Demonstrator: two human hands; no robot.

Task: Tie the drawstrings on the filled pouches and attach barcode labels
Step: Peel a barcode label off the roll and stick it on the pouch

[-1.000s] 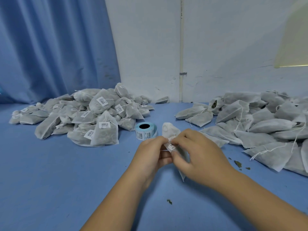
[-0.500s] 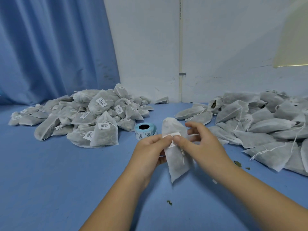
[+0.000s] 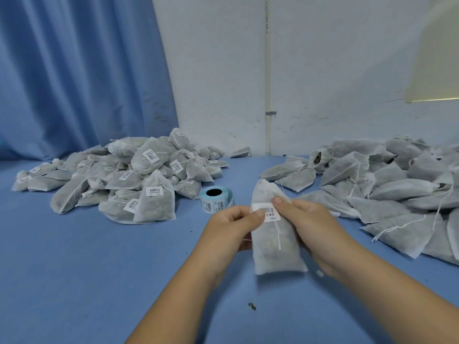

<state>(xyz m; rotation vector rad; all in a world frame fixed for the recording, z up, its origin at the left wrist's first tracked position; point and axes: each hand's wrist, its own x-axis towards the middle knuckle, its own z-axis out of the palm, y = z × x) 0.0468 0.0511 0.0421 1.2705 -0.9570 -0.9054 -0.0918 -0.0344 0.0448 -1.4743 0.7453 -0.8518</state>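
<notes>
A filled white fabric pouch (image 3: 274,249) stands upright above the blue table, held between both hands. My left hand (image 3: 229,230) grips its left edge, thumb pressing the left end of a white barcode label (image 3: 267,211) on the pouch's front. My right hand (image 3: 311,228) holds the right edge, thumb on the label's top. A white drawstring (image 3: 278,234) hangs down the pouch's front. A blue roll of barcode labels (image 3: 216,199) lies on the table just behind my left hand.
A heap of labelled pouches (image 3: 124,180) covers the table's left back. A heap of pouches without labels (image 3: 387,192), strings loose, fills the right side. Behind are a blue curtain (image 3: 74,70) and a white wall. A green crumb (image 3: 252,306) lies near the front.
The pouch has been turned upright and spread flat, facing me. The label, earlier pinched between my fingertips, now lies on the pouch's front under both thumbs.
</notes>
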